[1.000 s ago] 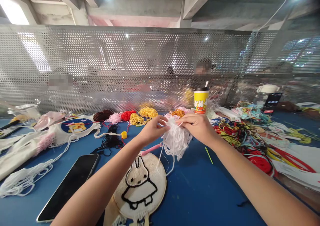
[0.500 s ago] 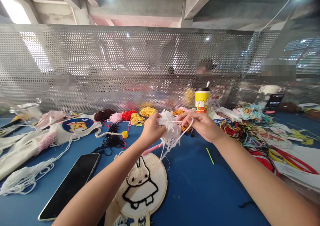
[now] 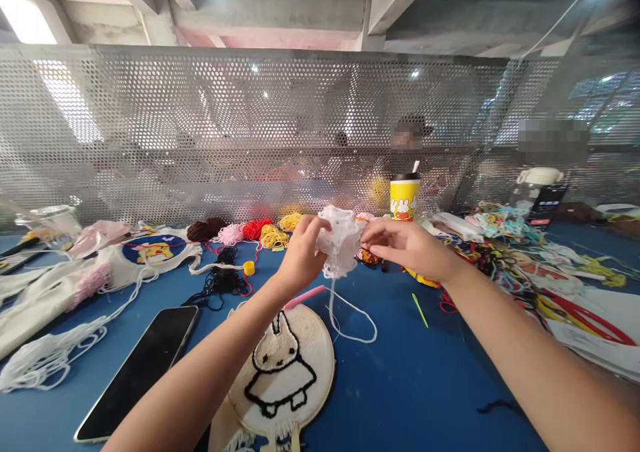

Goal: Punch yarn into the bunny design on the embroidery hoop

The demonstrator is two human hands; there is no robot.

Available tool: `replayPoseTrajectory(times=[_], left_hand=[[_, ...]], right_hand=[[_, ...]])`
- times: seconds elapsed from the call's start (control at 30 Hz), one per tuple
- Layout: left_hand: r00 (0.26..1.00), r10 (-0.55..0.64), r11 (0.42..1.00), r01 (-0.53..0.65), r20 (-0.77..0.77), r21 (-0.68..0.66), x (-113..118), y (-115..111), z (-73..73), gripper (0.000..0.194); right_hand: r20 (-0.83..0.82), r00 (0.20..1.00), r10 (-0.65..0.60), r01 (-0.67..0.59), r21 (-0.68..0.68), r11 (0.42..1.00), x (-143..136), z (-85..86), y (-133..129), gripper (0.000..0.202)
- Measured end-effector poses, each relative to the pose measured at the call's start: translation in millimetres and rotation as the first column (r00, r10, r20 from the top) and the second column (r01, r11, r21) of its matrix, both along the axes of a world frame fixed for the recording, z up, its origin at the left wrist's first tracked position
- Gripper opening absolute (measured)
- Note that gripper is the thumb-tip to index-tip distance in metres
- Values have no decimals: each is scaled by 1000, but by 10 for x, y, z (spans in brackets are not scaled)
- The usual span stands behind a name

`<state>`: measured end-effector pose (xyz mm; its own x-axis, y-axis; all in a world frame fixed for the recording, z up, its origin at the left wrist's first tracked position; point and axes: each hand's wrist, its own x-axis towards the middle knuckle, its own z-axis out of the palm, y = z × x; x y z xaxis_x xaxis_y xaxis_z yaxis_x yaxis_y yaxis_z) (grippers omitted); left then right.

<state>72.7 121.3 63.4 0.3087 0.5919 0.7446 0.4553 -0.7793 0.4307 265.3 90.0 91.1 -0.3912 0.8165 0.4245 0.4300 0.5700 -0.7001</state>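
My left hand (image 3: 303, 251) is closed on a tangled bundle of white yarn (image 3: 343, 242), held above the blue table. On the bundle's right side, the fingertips of my right hand (image 3: 403, 244) are bent together at its edge; whether they pinch a strand is hidden. One white strand hangs from the bundle and loops onto the table. Below lies a round hoop (image 3: 285, 372) with a rabbit outlined in black yarn. A pink pen-like tool (image 3: 305, 297) rests just beyond the hoop.
A black phone (image 3: 143, 372) lies at left, near loose white yarn (image 3: 55, 355). Small yarn bundles line the back. A yellow cup (image 3: 404, 197) stands behind my right hand. Tangled coloured yarn (image 3: 480, 265) and red-handled scissors (image 3: 595, 322) are at right, a green needle (image 3: 420, 310) nearer.
The strand that ran up to my right hand has dropped into a loop on the table. My right hand has turned a little, its fingers nearer together beside the bundle.
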Motion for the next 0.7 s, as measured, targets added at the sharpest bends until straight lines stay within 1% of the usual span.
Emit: replayPoseTrajectory(times=[0.07, 0.1, 0.17, 0.23, 0.3, 0.4, 0.53, 0.7], left_hand=[[997, -54, 998, 55, -54, 23, 24, -19, -28, 44], [994, -76, 996, 78, -77, 30, 34, -28, -42, 44], [987, -108, 993, 113, -115, 36, 47, -44, -64, 42], [984, -120, 991, 126, -133, 36, 53, -58, -75, 38], [985, -112, 992, 117, -130, 37, 51, -66, -74, 34], [991, -78, 996, 82, -107, 31, 41, -66, -58, 30], [995, -30, 1000, 29, -92, -11, 30, -41, -37, 28], [996, 46, 992, -55, -82, -110, 25, 23, -44, 25]], right_hand=[[-25, 987, -159, 161, 141, 977, -149, -31, -43, 17], [1, 979, -202, 198, 199, 960, -210, -45, -66, 25], [93, 967, -237, 199, 302, 932, -294, -68, -103, 43], [181, 955, -237, 166, 336, 927, -329, -88, -116, 53], [234, 941, -243, 168, 300, 939, -329, -110, -99, 48], [255, 926, -278, 214, 250, 944, -302, -137, -43, 33], [191, 908, -372, 313, 281, 908, -249, -143, 30, 23], [89, 882, -462, 418, 303, 857, -176, -135, 95, 17]])
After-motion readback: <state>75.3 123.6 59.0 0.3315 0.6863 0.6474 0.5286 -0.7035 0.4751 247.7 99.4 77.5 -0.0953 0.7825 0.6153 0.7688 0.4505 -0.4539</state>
